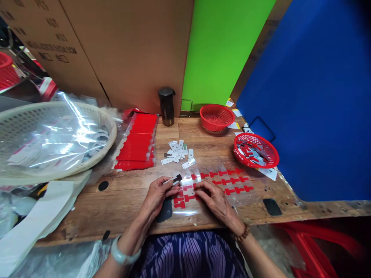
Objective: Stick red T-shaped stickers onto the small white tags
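Observation:
My left hand [159, 192] pinches a small white strip with a black end [174, 179] just above a clear plastic sheet [203, 210] that carries rows of red T-shaped stickers [232, 181]. The fingers of my right hand [211, 195] are closed on a red sticker at the sheet's left part, close to the strip. A loose pile of similar white strips [178, 153] lies on the wooden table [121, 197] just beyond my hands.
Red sticker sheets in clear bags [137, 144] lie left of the pile. A big cream basket with plastic bags [52, 137] fills the left. Two red baskets [216, 117] [256, 150] stand at right, a dark cup [166, 106] at the back. Cardboard, green and blue panels wall the table.

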{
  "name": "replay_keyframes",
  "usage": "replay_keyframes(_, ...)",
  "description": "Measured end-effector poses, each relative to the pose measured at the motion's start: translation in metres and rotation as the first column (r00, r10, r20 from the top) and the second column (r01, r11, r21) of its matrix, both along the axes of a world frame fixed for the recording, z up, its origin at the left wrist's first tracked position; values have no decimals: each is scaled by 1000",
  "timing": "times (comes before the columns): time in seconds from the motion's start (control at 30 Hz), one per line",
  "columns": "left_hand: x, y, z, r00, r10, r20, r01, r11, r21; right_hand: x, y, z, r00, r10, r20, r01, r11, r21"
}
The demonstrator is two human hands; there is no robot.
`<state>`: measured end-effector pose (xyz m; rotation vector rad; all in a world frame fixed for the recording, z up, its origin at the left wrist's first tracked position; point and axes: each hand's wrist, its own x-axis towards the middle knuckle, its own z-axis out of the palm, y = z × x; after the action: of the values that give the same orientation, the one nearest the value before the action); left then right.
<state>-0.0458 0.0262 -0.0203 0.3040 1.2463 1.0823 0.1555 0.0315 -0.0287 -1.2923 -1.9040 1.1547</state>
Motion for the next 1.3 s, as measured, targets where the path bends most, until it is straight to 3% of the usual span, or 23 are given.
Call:
replay_keyframes(0.13,-4,5,-8,997,80,-5,-79,995,53,-6,-11,-1,994,37,100,-44,997,69)
replay_keyframes(0.4,4,3,-22,996,81,-39,-78,993,89,-16,-16,-14,991,25,132,-54,973,223)
replay_keyframes(0.67,-1,9,-22,990,106,-94,-94,988,122,-42,-8,-7,974,80,211,-118,978,174)
replay_keyframes(0.97,5,9,-33,987,71,-146,-53,991,123,-53,-2,-3,952,48,301,-85,990,110)
replay_keyframes(1.3,4,8,-32,979,40,-202,-15,992,126,-51,-19,-10,988,-30,152,-3,976,217)
